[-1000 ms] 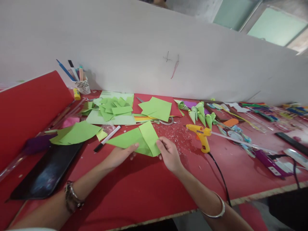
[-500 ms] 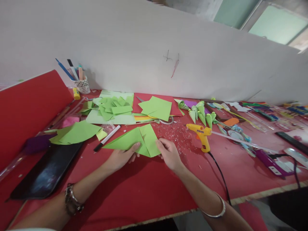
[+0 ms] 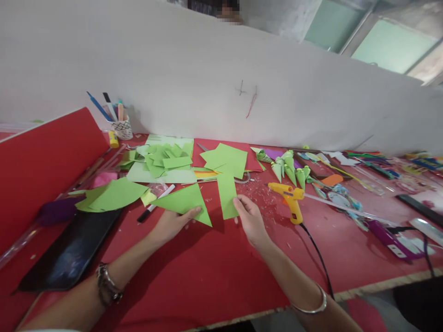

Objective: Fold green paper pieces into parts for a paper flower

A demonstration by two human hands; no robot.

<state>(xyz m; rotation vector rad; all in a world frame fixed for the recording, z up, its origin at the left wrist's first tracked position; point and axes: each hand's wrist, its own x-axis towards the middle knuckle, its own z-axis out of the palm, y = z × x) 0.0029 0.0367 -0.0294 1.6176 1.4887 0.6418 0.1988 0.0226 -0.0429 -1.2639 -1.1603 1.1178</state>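
Pinched between the thumb and fingers of my left hand is a green paper triangle, its long tip pointing left. My right hand grips a green paper strip by its right edge. A gap of red tabletop shows between the two pieces. Behind them lie a heap of small green paper pieces and larger green sheets. A white marker with a black end rests just left of the triangle, near a stack of curved green paper pieces.
A yellow glue gun with a black cord lies to the right. Rolled green paper cones sit behind it. A black phone-like slab is at left, near a pen cup. A purple power strip lies far right.
The two green paper pieces, touching before, are now apart. My right hand has moved slightly right with the strip, which stands more upright. The camera view has shifted a little.
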